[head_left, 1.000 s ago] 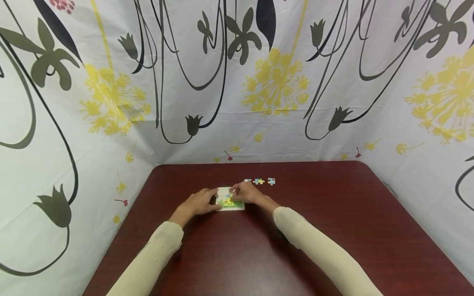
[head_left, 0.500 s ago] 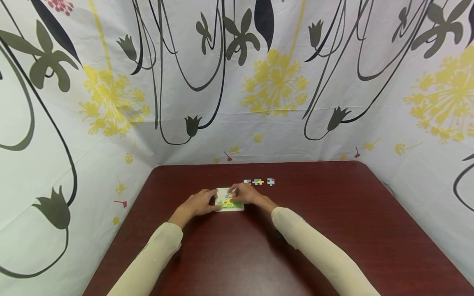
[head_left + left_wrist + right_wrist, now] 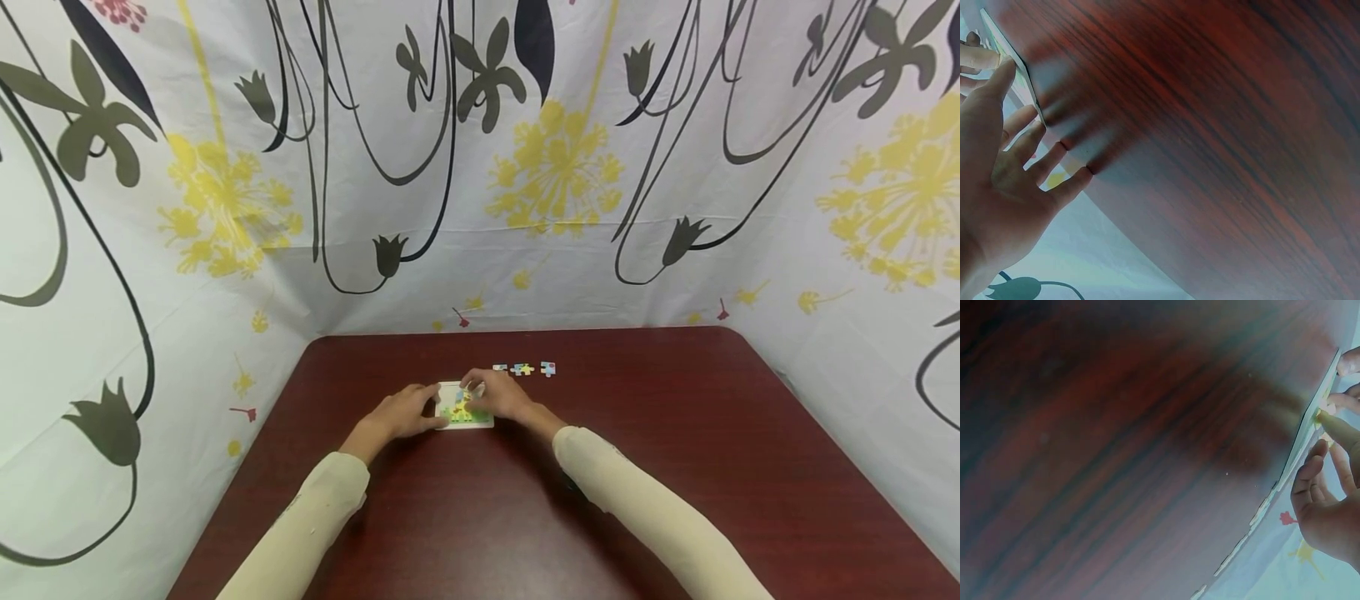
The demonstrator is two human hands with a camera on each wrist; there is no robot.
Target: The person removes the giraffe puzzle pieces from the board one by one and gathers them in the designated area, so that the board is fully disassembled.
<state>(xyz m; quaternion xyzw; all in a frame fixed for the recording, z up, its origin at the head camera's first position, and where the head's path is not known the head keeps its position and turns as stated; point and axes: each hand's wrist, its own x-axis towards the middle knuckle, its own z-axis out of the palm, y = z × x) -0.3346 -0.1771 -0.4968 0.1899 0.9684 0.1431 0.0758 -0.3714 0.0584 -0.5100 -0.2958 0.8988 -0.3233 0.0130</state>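
Note:
A small white-bordered puzzle board point(image 3: 474, 427) with a green, yellow and blue picture lies flat on the table. My left hand point(image 3: 405, 410) rests along its left side, thumb on the near corner. In the left wrist view, the spread fingers of that hand point(image 3: 1019, 169) reach down to the tabletop by the board's edge. Over the board is my right hand point(image 3: 501, 393), its thumb and index finger apart on the picture. The right wrist view shows the thumb of this hand point(image 3: 1329, 519) touching the board point(image 3: 1300, 440); the palm hides part of the picture.
Beyond the board lie loose jigsaw pieces: one point(image 3: 499, 367) partly behind the right hand, a yellow-blue one point(image 3: 522, 368) and a blue one point(image 3: 548, 368). They sit on a dark red wooden table point(image 3: 637, 417). A floral-patterned cloth point(image 3: 570, 275) surrounds its far and side edges.
The right hand's thumb and index finger have spread apart over the board, showing more of a blue piece there. The left hand and the loose pieces stay put.

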